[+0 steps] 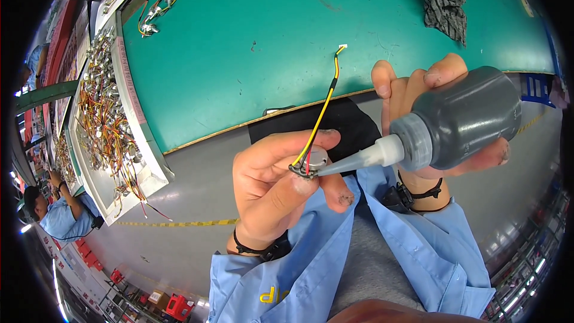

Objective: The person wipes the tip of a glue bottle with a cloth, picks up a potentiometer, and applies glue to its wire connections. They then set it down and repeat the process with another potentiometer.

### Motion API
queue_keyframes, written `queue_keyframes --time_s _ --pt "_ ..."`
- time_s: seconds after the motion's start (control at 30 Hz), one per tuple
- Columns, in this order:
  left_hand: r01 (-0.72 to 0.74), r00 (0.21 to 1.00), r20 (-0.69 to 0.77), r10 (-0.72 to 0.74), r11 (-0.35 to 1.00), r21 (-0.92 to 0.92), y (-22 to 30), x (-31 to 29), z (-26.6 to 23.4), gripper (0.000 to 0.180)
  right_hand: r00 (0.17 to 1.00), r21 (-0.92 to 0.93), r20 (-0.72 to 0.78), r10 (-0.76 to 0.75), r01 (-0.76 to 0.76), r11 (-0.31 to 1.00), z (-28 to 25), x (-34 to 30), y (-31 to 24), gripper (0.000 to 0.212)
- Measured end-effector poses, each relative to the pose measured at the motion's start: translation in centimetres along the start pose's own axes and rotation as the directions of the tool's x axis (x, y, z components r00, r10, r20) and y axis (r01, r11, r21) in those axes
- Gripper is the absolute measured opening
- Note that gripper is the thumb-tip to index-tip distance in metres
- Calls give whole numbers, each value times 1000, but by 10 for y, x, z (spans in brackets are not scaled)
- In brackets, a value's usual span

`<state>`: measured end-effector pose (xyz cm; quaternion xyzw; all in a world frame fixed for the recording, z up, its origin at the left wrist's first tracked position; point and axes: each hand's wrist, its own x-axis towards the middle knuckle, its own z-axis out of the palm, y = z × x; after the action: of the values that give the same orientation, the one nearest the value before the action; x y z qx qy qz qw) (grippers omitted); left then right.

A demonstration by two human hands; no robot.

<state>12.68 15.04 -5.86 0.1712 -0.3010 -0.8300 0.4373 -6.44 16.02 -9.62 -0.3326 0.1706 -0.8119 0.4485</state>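
Between the thumb and fingers of my left hand [272, 182] is a small round metal motor [315, 157] with wires soldered at its base. Its yellow and black wires [323, 107] rise away and end in a white plug [342, 46] over the green table. My right hand [412, 84] grips a squeeze bottle [475, 118] filled with something dark, lying on its side. The bottle's pale tapered nozzle [359, 158] points left, and its tip meets or nearly meets the motor's wired edge.
On the left stands a white tray [156, 173] heaped with wired motors [104, 107]. Several more wired parts [156, 12] lie on the green table [251, 72] at the far left. A crumpled dark cloth [439, 0] rests far right. Another person [69, 212] works beyond the tray.
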Motion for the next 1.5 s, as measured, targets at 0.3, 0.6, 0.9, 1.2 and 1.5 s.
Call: queue_keyframes --time_s 0.3,0.6,0.9,1.2,1.5 --pt "-7 1000 11 7 999 -44 -1 0 0 39 999 -19 2 47 -47 999 4 0 -5 93" --pt "3 999 33 -2 999 -51 -1 0 -1 39 999 -23 4 43 -42 999 4 0 -5 92" --pt "23 1000 3 -23 999 -38 1 -2 1 38 999 -25 11 39 -39 999 5 -1 -4 92" --pt "-40 999 0 40 998 -56 -1 1 -3 36 987 16 -162 4 -1 1000 23 1 -2 85" --pt "-84 992 -58 115 921 380 25 6 9 36 981 198 -188 45 -7 980 0 5 5 65"
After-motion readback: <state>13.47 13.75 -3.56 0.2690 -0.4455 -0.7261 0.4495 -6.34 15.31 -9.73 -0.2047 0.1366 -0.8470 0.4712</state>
